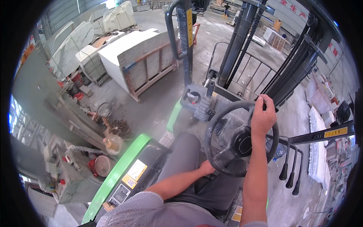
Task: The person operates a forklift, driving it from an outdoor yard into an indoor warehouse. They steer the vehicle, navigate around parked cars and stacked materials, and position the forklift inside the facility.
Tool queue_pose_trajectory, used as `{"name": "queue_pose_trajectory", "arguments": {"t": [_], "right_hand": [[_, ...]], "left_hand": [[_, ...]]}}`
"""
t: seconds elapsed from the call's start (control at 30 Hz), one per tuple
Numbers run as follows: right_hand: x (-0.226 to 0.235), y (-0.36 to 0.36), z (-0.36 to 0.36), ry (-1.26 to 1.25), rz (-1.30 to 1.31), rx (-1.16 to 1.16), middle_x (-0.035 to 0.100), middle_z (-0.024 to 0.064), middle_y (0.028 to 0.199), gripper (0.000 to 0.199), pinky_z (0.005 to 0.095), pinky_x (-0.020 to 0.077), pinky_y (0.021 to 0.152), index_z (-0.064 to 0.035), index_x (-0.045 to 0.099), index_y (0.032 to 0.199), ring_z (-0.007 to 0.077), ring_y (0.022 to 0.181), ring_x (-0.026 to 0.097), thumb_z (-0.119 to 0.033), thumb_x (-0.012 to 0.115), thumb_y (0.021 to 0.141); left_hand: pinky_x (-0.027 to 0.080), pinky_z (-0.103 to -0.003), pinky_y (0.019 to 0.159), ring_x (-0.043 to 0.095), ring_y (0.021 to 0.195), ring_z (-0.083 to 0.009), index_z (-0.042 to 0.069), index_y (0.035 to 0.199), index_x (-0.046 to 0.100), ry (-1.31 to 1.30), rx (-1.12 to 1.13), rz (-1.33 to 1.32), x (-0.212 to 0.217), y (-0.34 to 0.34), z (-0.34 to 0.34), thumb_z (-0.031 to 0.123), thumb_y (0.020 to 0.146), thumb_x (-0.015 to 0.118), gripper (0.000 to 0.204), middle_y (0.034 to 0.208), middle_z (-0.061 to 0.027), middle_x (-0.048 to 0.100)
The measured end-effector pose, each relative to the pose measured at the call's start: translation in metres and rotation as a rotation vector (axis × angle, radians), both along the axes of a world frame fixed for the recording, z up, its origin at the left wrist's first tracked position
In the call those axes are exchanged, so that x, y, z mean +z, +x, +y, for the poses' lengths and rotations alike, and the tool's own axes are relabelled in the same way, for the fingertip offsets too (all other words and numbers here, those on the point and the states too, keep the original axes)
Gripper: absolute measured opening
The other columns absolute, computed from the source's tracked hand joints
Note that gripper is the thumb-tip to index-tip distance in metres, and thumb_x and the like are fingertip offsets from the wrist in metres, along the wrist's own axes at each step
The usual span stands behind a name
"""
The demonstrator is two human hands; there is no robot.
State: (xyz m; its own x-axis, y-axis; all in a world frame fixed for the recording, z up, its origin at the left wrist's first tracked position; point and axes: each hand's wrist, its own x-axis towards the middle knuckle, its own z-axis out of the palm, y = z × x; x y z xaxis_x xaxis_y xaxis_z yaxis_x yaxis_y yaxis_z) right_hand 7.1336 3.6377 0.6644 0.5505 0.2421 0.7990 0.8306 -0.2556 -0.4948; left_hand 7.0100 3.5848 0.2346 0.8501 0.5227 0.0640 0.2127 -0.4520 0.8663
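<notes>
I sit in a forklift, its black steering wheel (218, 120) in front of me. My right hand (263, 115) is closed on the wheel's upper right part, fingers bent over the rim. My left hand (208, 167) lies low between my thighs, next to the wheel's lower left rim. Its fingers are mostly hidden, so what they touch does not show. Right of the wheel stand several black control levers (290, 181). A dusty lever with a dark grip (205, 108) rises left of the wheel, beside a grey cup holder (193, 96).
Ahead stands the lift mast (238, 41) with chains and a load backrest (254, 68). Stone slabs on a wooden frame (145, 68) stand ahead left, with stone blocks (85, 56) beyond. A bucket (104, 165) sits left of the green fender (117, 170). White slabs (318, 151) line the right. A distant person (226, 10) stands ahead.
</notes>
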Motion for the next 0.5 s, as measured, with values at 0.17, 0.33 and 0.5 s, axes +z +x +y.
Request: {"name": "queue_pose_trajectory", "arguments": {"t": [0.17, 0.33, 0.5], "right_hand": [[0.004, 0.169, 0.077, 0.0, 0.021, -0.027, 0.075, 0.0136, 0.096, 0.016, 0.0369, 0.0546, 0.08, -0.002, 0.072, 0.105, 0.0273, 0.087, 0.072, -0.014, 0.066, 0.097], [0.005, 0.329, 0.155, -0.031, 0.056, -0.021, 0.074, 0.013, 0.095, 0.016, 0.0376, 0.0543, 0.08, -0.0021, 0.072, 0.105, 0.0269, 0.087, 0.071, -0.014, 0.065, 0.098], [-0.001, 0.494, 0.229, -0.029, 0.057, -0.011, 0.075, 0.0139, 0.095, 0.017, 0.0385, 0.0544, 0.081, -0.0022, 0.072, 0.106, 0.0287, 0.087, 0.071, -0.016, 0.066, 0.099]], "left_hand": [[0.057, -0.052, 0.086, 0.069, 0.101, -0.0434, 0.011, 0.109, 0.075, 0.009, -0.01, -0.002, 0.015, 0.159, 0.091, 0.037, 0.095, 0.059, 0.033, 0.105, -0.0189, 0.075], [0.056, -0.055, 0.085, 0.07, 0.095, -0.0456, 0.003, 0.103, 0.073, -0.049, -0.028, 0.16, 0.039, 0.314, 0.176, 0.031, 0.091, 0.06, 0.033, 0.096, -0.024, 0.074], [0.055, -0.056, 0.086, 0.07, 0.095, -0.0457, 0.0, 0.099, 0.072, -0.125, 0.04, 0.064, 0.036, 0.463, 0.263, 0.026, 0.09, 0.059, 0.03, 0.093, -0.026, 0.073]]}}
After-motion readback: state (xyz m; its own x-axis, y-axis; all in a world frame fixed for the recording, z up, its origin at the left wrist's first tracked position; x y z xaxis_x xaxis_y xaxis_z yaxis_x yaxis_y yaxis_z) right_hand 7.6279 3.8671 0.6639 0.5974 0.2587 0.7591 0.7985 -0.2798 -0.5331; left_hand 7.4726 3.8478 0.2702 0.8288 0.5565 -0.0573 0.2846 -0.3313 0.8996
